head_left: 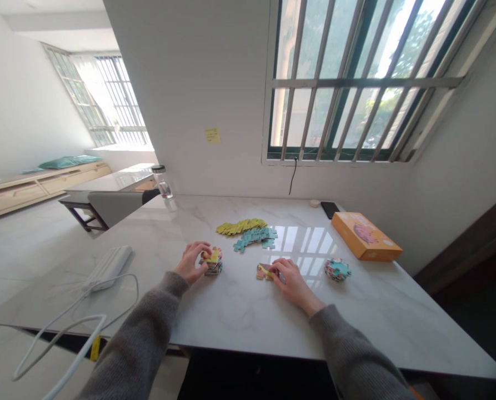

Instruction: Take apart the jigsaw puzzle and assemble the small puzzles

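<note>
My left hand [193, 262] is curled at a stack of jigsaw puzzle pieces [214, 262], thumb and fingers closed on the left side of its upper pieces. Flat on the table right of that stack lie a few puzzle pieces [264, 271], pink and yellow. My right hand [288, 278] has its fingers closed on their right end, and the fingertips partly cover them. Behind both hands, overlapping yellow pieces [241, 226] and teal pieces [254, 236] spread in rows. A second stack of pieces [337, 269], with a teal one on top, stands right of my right hand.
An orange box [366, 236] lies at the right, with a black phone [330, 210] behind it. A clear bottle [163, 182] stands at the far left corner. The white power strip [111, 266] and its looping cables [81, 321] occupy the left side of the marble-patterned table [248, 328].
</note>
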Available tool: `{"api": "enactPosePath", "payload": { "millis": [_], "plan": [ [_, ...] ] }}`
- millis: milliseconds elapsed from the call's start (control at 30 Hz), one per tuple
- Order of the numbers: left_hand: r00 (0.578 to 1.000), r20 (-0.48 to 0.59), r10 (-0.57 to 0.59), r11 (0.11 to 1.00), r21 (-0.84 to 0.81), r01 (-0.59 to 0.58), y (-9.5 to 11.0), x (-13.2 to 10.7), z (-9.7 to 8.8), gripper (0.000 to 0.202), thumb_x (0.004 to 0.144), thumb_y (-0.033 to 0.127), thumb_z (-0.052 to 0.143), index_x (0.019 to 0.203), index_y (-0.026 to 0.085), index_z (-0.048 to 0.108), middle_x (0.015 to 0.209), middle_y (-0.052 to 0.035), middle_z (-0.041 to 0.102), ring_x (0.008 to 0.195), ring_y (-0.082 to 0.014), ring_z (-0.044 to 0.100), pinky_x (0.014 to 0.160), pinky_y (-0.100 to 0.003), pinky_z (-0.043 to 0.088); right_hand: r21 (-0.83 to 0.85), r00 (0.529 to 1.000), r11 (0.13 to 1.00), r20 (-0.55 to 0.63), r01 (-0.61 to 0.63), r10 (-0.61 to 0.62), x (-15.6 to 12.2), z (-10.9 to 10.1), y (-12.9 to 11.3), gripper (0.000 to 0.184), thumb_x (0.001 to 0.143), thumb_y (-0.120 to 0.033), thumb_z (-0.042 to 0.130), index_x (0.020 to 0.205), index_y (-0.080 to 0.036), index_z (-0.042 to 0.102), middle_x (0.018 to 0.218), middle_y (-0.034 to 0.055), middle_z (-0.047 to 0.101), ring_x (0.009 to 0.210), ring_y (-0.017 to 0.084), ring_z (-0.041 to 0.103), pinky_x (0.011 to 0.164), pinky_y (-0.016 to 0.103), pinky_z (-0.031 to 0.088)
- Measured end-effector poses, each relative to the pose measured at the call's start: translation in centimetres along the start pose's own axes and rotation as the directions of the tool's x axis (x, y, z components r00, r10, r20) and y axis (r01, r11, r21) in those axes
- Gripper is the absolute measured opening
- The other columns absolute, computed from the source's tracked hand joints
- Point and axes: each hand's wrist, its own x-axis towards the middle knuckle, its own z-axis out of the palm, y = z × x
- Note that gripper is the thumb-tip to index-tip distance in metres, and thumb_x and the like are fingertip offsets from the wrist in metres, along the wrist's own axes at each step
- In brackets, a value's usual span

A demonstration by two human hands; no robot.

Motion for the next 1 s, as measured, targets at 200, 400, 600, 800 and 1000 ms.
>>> {"api": "enactPosePath", "payload": {
  "millis": [200, 400, 600, 800, 1000],
  "plan": [
    [0.973, -0.17, 0.153, 0.986, -0.045, -0.163, 4.7, 0.2, -0.3, 0.021, 0.075, 0.013, 0.049, 0.093, 0.02, 0.056, 0.109, -0.0087, 0.061, 0.106, -0.0261, 0.052, 0.097, -0.046, 0.043, -0.043, 0.999, 0.999, 0.043, -0.007, 0.009, -0.1, 0.0, 0.0, 0.015, 0.082, -0.014, 0.062, 0.094, -0.023, 0.061, 0.104, 0.0056, 0.062, 0.099, 0.023, 0.053, 0.088, 0.037, 0.042],
    [0.95, -0.009, 0.313, 0.921, -0.241, -0.306, 10.7, 0.0, 3.9, 0.023, 0.078, 0.009, 0.049, 0.095, 0.021, 0.057, 0.099, -0.0062, 0.063, 0.099, -0.0226, 0.056, 0.093, -0.041, 0.047, -0.025, 1.0, 0.999, 0.005, -0.029, 0.029, 0.0, 0.2, 0.5, 0.024, 0.079, -0.015, 0.067, 0.101, -0.022, 0.059, 0.097, 0.0052, 0.064, 0.097, 0.024, 0.054, 0.087, 0.039, 0.044],
    [0.965, 0.073, 0.251, 0.945, -0.233, -0.229, 10.4, 0.2, 10.2, 0.05, 0.071, 0.009, 0.06, 0.12, 0.022, 0.055, 0.125, -0.0108, 0.053, 0.117, -0.0279, 0.049, 0.104, -0.048, 0.043, 0.089, 0.996, 0.996, -0.094, 0.01, -0.001, -0.1, 0.2, 0.4, 0.036, 0.078, -0.019, 0.07, 0.112, -0.022, 0.058, 0.108, 0.0082, 0.065, 0.105, 0.026, 0.056, 0.092, 0.043, 0.046],
    [0.963, 0.111, 0.247, 0.931, -0.302, -0.204, 9.1, 0.3, 11.2, 0.044, 0.075, 0.011, 0.06, 0.117, 0.022, 0.058, 0.118, -0.0101, 0.056, 0.113, -0.0258, 0.054, 0.102, -0.045, 0.046, 0.23, 0.995, 0.971, -0.091, 0.056, -0.036, -0.2, -0.4, -0.5, 0.046, 0.077, -0.022, 0.071, 0.12, -0.023, 0.056, 0.108, 0.0077, 0.064, 0.104, 0.024, 0.059, 0.093, 0.041, 0.049],
    [0.957, 0.103, 0.272, 0.877, -0.436, -0.202, 10.4, 0.0, 10.3, 0.04, 0.069, 0.004, 0.058, 0.105, 0.022, 0.06, 0.115, -0.0077, 0.06, 0.112, -0.0245, 0.055, 0.102, -0.044, 0.046, 0.451, 0.998, 0.891, 0.041, -0.054, 0.039, -0.1, -1.1, -1.2, 0.041, 0.085, -0.029, 0.064, 0.125, -0.023, 0.053, 0.099, 0.0047, 0.065, 0.091, 0.019, 0.061, 0.081, 0.035, 0.049]
  ]
}}
